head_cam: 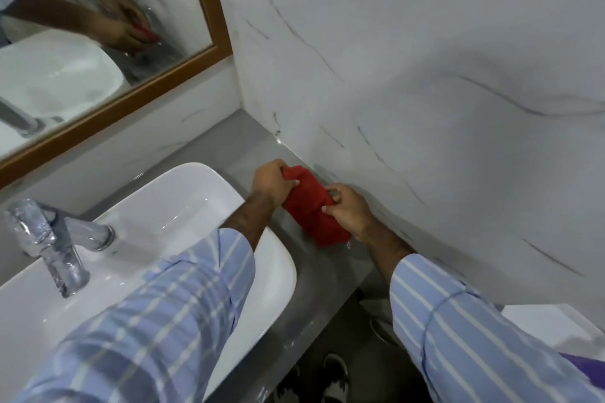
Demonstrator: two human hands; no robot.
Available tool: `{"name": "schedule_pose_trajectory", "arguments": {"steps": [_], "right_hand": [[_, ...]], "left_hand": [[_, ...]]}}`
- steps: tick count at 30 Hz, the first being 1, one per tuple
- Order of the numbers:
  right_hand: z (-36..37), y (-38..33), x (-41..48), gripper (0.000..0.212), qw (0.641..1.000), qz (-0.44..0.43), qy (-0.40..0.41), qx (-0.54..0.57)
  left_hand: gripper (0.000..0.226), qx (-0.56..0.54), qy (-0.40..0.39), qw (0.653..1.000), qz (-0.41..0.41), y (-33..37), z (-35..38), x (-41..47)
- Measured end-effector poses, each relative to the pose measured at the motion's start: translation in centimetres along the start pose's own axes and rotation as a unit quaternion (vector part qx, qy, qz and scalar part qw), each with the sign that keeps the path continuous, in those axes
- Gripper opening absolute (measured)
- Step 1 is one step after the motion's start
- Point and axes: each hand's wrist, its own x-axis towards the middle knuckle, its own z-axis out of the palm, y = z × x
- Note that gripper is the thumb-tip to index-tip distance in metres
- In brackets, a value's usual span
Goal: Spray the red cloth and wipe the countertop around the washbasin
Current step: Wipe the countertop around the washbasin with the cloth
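The red cloth lies folded on the grey countertop, in the strip between the white washbasin and the marble side wall. My left hand grips the cloth's far end. Its near edge is pinched by my right hand. Both hands hold the cloth down against the counter. My left forearm crosses over the basin's right rim. No spray bottle is in view.
A chrome tap stands at the basin's left. A wood-framed mirror hangs on the back wall and reflects my hands. The marble wall runs close along the counter's right side. Shoes show on the dark floor below.
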Motion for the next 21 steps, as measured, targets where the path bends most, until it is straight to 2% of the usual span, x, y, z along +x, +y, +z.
{"name": "schedule_pose_trajectory", "arguments": {"steps": [8, 11, 13, 15, 17, 19, 21], "right_hand": [[1.2, 2.4, 3.8, 0.043, 0.991, -0.006, 0.042, -0.125], [1.3, 3.5, 3.4, 0.044, 0.96, -0.096, 0.065, -0.253], [1.9, 4.1, 3.0, 0.043, 0.929, -0.171, 0.055, -0.325], [2.7, 4.4, 3.1, 0.05, 0.907, -0.238, 0.018, -0.347], [4.0, 4.5, 4.1, 0.059, 0.872, -0.303, 0.0, -0.384], [5.5, 4.4, 5.4, 0.066, 0.838, -0.33, -0.011, -0.434], [6.5, 4.5, 6.5, 0.074, 0.827, -0.319, -0.029, -0.463]], "left_hand": [[0.039, 0.052, -0.022, 0.998, 0.01, -1.9, 1.4, 3.9], [0.049, 0.094, -0.053, 0.994, 0.036, -1.6, 1.4, 3.7], [0.051, 0.116, -0.013, 0.991, 0.064, -1.5, 0.7, 2.1], [0.051, 0.178, 0.094, 0.975, 0.094, -2.3, 0.0, -1.0], [0.062, 0.221, 0.183, 0.956, 0.065, -3.7, 0.1, -4.9], [0.077, 0.191, 0.188, 0.963, 0.004, -5.0, 1.4, -8.1], [0.081, 0.136, 0.155, 0.978, -0.023, -5.3, 2.9, -10.0]]}}
